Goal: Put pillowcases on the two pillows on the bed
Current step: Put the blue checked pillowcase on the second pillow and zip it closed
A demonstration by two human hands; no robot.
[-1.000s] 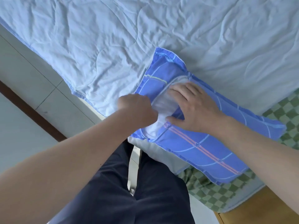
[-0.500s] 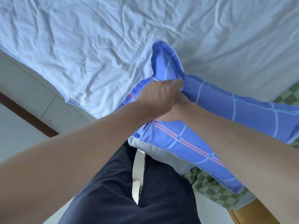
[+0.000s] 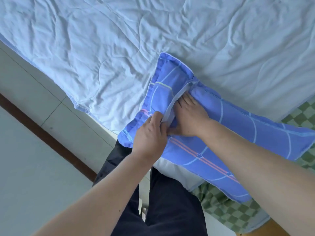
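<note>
Blue striped pillowcase covers pillow on bed

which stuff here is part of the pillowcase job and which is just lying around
In the job: blue pillowcase, white pillow showing in its opening, left hand gripping the opening's edge, right hand on the case.
Just there: pale blue quilt, green checked sheet.

Matt, crumpled pale-blue quilted cloth covers the bed toward twelve o'clock. The pillowcase is smooth blue woven cloth with printed lines. At nine o'clock, floor tiles look smooth, faintly glossy.
</note>
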